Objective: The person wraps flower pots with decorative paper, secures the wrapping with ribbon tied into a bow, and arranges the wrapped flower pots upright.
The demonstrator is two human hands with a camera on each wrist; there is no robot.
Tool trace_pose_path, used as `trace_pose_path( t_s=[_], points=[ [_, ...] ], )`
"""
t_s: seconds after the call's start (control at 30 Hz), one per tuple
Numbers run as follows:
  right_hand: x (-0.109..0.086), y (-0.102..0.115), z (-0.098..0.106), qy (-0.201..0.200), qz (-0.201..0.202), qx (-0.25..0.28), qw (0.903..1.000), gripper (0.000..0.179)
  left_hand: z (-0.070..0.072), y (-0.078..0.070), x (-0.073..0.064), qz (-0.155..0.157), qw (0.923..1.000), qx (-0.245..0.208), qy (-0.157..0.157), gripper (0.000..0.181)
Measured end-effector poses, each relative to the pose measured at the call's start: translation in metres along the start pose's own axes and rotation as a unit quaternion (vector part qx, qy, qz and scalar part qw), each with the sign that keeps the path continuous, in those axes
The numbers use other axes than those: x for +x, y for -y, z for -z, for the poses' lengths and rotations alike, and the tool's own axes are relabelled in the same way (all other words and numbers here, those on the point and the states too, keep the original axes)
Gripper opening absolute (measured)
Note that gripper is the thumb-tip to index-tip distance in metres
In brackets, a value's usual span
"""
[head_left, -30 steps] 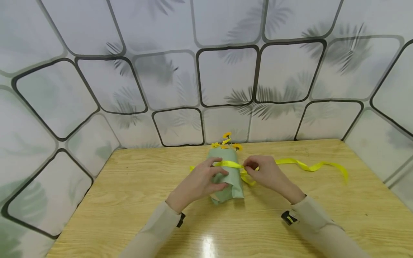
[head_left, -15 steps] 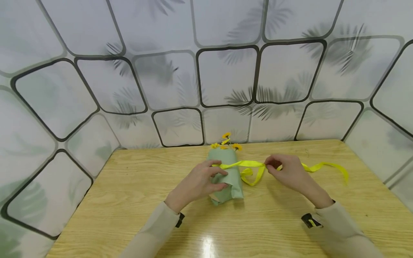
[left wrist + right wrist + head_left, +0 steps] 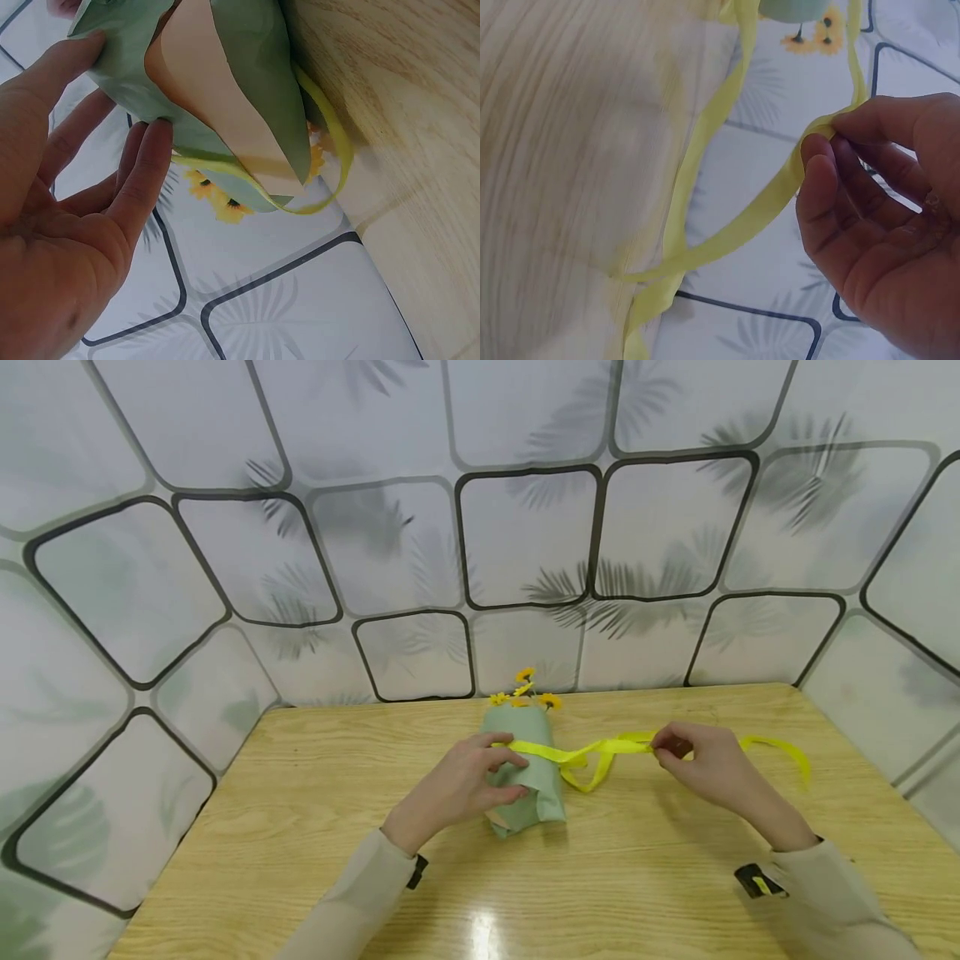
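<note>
Resting on a wood-grain table (image 3: 322, 827), near the middle of its far half, is a small bouquet (image 3: 517, 723) wrapped in pale green paper, with orange and yellow flowers (image 3: 525, 676) showing at the end toward the wall. The left wrist view also shows a peach-coloured strip of paper (image 3: 214, 86) between the green folds. A bright yellow ribbon (image 3: 626, 747) crosses the wrapping and stretches off its right side, with a slack loop hanging just beside the bouquet. The person's left hand (image 3: 457, 781) lies against the bouquet's left side, fingers spread and gently bent, fingertips touching the paper without closing round it. The right hand (image 3: 705, 764), well apart from the bouquet on the right, pinches the ribbon between thumb and forefinger, its other fingers curled inward. Past this hand, a loose ribbon end curves over the right part of the table. Both forearms reach in from the near side in cream sleeves (image 3: 360, 881), each with a dark device (image 3: 759, 881) at the wrist. Behind the table, a pale wall covering (image 3: 532, 539) carries rounded black and grey outlines and shadowy palm leaves.
</note>
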State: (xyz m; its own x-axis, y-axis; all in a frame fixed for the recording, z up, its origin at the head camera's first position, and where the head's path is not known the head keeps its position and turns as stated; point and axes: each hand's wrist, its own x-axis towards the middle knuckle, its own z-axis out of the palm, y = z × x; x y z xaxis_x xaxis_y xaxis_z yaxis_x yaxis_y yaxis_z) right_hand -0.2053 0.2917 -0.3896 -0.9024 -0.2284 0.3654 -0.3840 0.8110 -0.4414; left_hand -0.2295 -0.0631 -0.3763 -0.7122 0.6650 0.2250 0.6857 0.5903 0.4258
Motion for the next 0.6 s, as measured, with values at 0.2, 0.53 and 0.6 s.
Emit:
trace_pose_path(
  t_s=[0.2,0.53,0.6],
  points=[
    [-0.005,-0.011,0.009,0.019,-0.029,-0.011,0.9993,0.004,0.000,0.001,0.000,-0.002,1.0000,-0.003,-0.002,0.034],
    [-0.010,-0.030,0.018,0.030,-0.060,-0.036,0.9971,0.005,0.001,0.001,0.001,0.001,1.0000,0.000,0.002,0.035],
    [-0.010,-0.033,0.016,0.044,-0.063,-0.038,0.9963,0.006,0.001,0.001,0.001,0.002,1.0000,-0.001,0.004,0.035]
  ],
)
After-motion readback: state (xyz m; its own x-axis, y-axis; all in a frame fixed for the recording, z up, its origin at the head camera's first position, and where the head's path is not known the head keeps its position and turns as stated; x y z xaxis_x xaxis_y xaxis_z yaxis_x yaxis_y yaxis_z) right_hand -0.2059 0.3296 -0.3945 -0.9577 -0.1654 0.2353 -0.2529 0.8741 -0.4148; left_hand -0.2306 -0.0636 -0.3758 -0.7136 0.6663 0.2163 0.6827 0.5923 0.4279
